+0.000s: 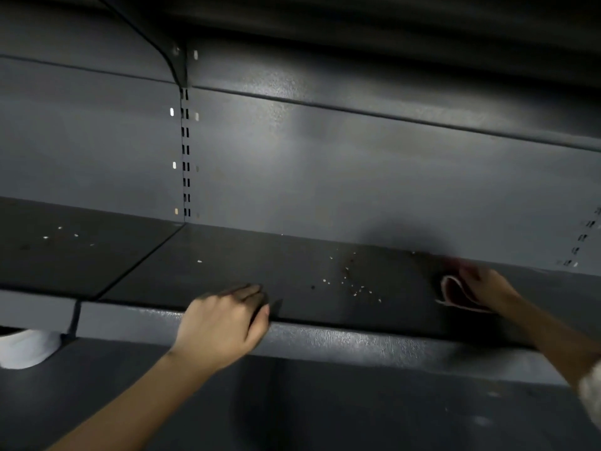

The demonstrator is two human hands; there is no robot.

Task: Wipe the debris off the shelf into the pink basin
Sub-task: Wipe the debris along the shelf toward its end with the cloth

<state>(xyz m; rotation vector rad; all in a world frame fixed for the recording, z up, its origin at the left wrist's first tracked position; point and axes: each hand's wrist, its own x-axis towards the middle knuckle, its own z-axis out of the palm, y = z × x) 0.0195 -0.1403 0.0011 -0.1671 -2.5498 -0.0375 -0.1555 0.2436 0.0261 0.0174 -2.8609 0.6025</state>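
The debris (353, 283), pale crumbs and darker specks too small to count, lay scattered on the dark grey metal shelf (227, 255), between the two hands and nearer the right one. One lone pale crumb (199, 261) sat just beyond the left hand's fingertips, and about four more flecks (60, 234) lay on the neighbouring shelf panel (65, 249), well off to the left of that hand. No pink basin could be made out anywhere.

The right hand (484, 284) rested on the shelf to the right of the crumbs, its grip closed on a reddish-pink cloth (455, 292) with a pale edge. The cloth was blurred and partly hidden under the fingers, so its full shape could not be told. A patterned sleeve (592, 390) was cut off by the right edge.

The left hand (224, 323) lay over the shelf's front lip (357, 336), fingers loosely curved onto the top and holding nothing, thumb against the lip's face; the fingertips were lost in shadow.

Behind both hands stood the grey back panel (357, 174) with one slotted upright (185, 151) and a bracket (169, 60) above it. A second slotted strip (582, 237) showed dimly beyond the right hand. Below and left of the left hand, a white object (26, 348) was largely hidden by the shelf edge.
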